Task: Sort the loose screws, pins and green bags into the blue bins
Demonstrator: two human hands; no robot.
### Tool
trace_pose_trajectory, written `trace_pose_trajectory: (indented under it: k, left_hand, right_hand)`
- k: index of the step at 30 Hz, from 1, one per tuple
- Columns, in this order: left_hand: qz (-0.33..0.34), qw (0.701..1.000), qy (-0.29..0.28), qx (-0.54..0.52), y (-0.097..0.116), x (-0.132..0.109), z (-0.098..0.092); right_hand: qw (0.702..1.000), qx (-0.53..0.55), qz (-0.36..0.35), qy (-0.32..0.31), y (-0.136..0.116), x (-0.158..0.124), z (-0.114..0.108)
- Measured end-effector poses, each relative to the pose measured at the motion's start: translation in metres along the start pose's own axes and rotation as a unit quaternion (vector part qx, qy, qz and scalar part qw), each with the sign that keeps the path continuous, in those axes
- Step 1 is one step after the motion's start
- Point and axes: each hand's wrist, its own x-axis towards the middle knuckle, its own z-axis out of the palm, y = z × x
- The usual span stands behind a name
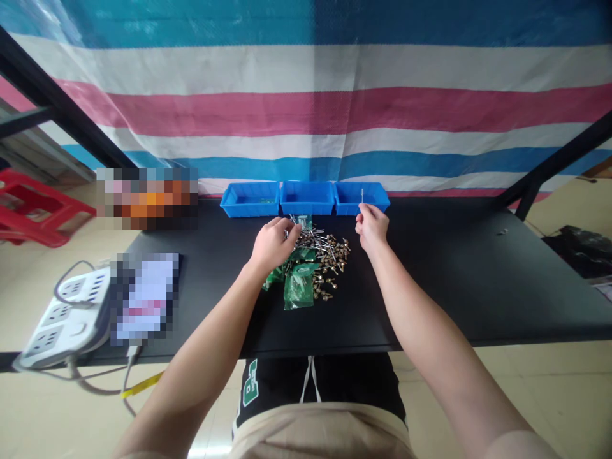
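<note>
Right hand [370, 228] raised near the far edge of a black table [444, 274], fingers pinched together and clamped on a thin metal pin [362, 196], held upright just in front of the rightmost of three blue bins [306, 198] standing side by side. Left hand [273, 245] low over the near-left side of a loose pile of metal pins [325, 250] with brass-coloured heads, fingers curled together; whether anything sits between them, impossible to tell. Small green plastic bags [299, 287] lying against the pile, beneath and just beside the left hand. Off to the left, a white power strip [64, 319] on the table's corner, with a striped tarp [306, 108] hanging behind the table.
</note>
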Motion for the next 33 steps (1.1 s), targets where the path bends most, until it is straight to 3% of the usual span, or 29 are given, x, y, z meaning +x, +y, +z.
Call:
trace_pose_trajectory:
  k: [13,16,18,20,23,28,31,33]
  left_hand:
    - [0.018,0.998,-0.025,0.062,-0.002,0.001,0.000]
    - [0.025,0.990,-0.039,0.133,-0.004,0.002,0.000]
    - [0.024,0.983,-0.066,0.167,-0.006,0.002,-0.001]
    - [0.021,0.978,-0.101,0.180,-0.007,0.002,-0.002]
    - [0.023,0.974,-0.136,0.177,-0.006,0.001,-0.002]
    - [0.013,0.978,-0.139,0.155,-0.004,0.001,-0.003]
    - [0.013,0.979,-0.141,0.144,-0.004,0.001,-0.003]
    - [0.018,0.979,-0.142,0.143,-0.005,0.001,-0.004]
  right_hand:
    - [1.000,-0.020,-0.003,-0.011,0.000,-0.002,-0.001]
    - [0.996,-0.067,-0.043,-0.032,0.004,-0.001,-0.002]
    - [0.984,-0.133,-0.104,-0.061,0.007,-0.004,-0.004]
    - [0.952,-0.222,-0.186,-0.100,0.008,-0.011,-0.004]
    - [0.878,-0.353,-0.268,-0.180,0.007,-0.027,0.000]
    - [0.742,-0.506,-0.322,-0.301,0.001,-0.054,0.009]
    - [0.692,-0.538,-0.334,-0.346,-0.001,-0.061,0.011]
    - [0.676,-0.552,-0.332,-0.358,-0.001,-0.062,0.012]
